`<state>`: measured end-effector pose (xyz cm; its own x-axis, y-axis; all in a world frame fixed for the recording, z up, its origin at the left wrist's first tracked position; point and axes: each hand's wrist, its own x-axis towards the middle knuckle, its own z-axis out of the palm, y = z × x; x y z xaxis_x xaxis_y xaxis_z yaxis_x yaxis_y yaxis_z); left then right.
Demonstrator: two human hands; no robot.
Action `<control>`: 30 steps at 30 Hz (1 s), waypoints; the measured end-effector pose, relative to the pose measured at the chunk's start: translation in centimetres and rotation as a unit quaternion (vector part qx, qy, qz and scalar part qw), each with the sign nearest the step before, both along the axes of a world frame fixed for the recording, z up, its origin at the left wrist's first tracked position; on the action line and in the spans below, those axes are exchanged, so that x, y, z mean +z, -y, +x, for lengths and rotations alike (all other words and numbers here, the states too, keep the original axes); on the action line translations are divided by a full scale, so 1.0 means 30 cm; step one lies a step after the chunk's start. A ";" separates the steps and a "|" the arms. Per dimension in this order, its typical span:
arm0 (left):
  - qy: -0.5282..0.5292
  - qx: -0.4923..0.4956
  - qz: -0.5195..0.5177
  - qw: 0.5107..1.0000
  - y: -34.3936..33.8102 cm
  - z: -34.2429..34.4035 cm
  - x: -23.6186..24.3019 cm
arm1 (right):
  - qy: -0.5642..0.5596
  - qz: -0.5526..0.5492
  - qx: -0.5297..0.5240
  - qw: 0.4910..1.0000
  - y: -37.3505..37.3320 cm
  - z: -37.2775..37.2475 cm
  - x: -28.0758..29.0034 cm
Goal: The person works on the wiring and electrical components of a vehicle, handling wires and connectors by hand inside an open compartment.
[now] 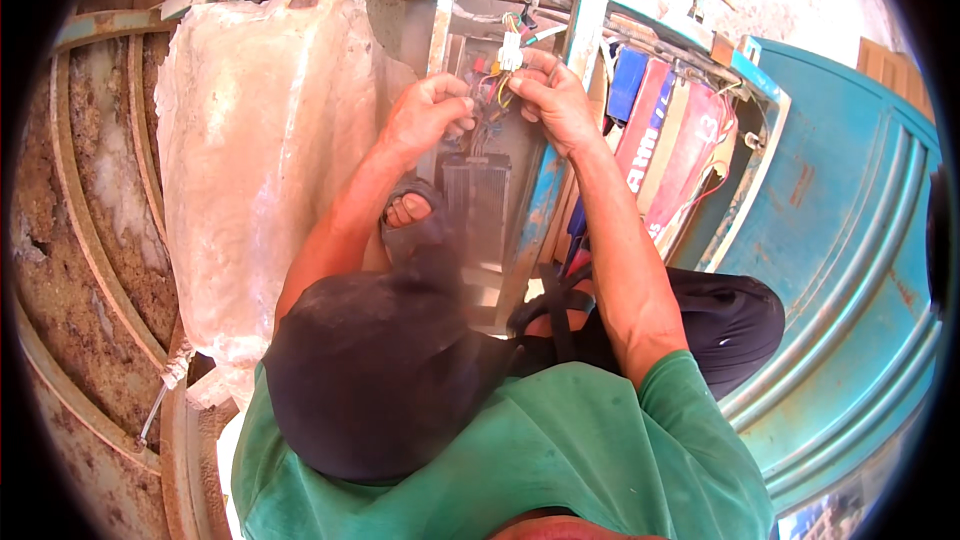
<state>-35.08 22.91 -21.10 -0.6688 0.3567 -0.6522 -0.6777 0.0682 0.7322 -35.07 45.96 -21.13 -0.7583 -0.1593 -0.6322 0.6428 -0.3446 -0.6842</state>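
Observation:
My right hand pinches coloured wires just below a white plastic connector, fingers closed around them. To its left, my left hand has curled fingers beside the tangled wire bundle; whatever is between its fingertips is too small to make out. Below the wires sits a finned metal box inside a rusty metal frame. My sandalled foot shows just under my left hand.
A large beige moulded body lies at the left beside rusty ribbed metal. Several batteries with red and blue labels stand right of the frame, next to a teal metal panel. My bent knee reaches rightward.

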 end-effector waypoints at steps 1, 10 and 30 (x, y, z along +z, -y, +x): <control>-0.001 0.001 -0.003 1.000 -0.001 0.000 -0.002 | -0.006 -0.004 0.004 1.000 -0.002 0.000 -0.005; -0.014 0.004 -0.008 1.000 0.002 0.004 -0.015 | -0.015 -0.005 0.014 1.000 0.006 -0.004 0.016; 0.057 0.078 0.057 0.994 0.008 -0.005 -0.033 | -0.021 0.069 0.043 0.997 0.009 0.011 0.025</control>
